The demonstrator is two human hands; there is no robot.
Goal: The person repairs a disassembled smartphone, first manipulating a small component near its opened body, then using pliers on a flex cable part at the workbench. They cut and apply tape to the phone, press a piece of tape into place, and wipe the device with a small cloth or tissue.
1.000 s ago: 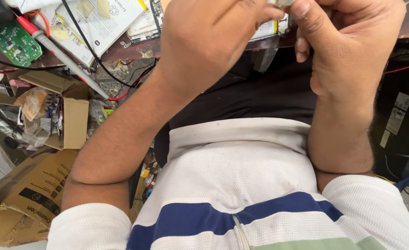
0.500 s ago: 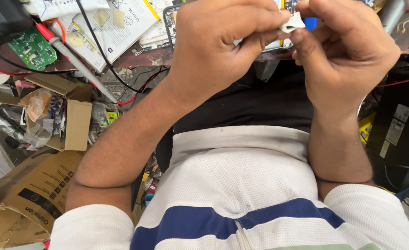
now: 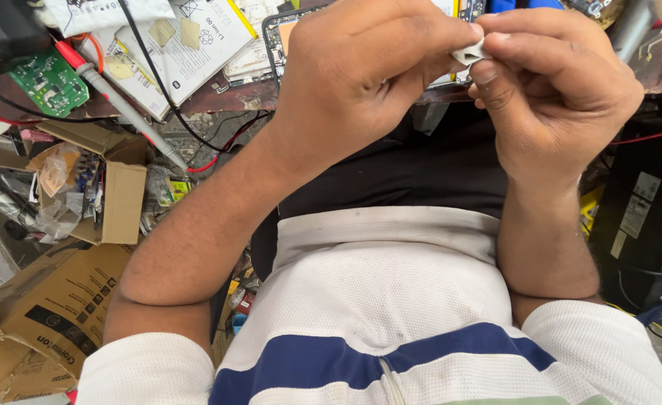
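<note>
Packages: brown cardboard boxes (image 3: pixel 53 315) lying open on the floor, far left.
Label: white printed sheet (image 3: pixel 188 37) on my desk (image 3: pixel 226 97).
My hands: left hand (image 3: pixel 361 75) and right hand (image 3: pixel 563 97) both pinch a small white piece (image 3: pixel 469 54).

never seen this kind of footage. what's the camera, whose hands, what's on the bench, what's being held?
There is one view, from a camera worn on a person's head, looking down over their striped shirt at their own two bare hands. No robot is involved. The left hand and right hand meet near the top and pinch a small white piece between the fingertips; it is mostly hidden, so I cannot tell what it is. Behind them is a cluttered workbench with a green circuit board, a red-tipped probe with wires, and white paper sheets. Cardboard boxes lie lower left, beside the person.
</note>
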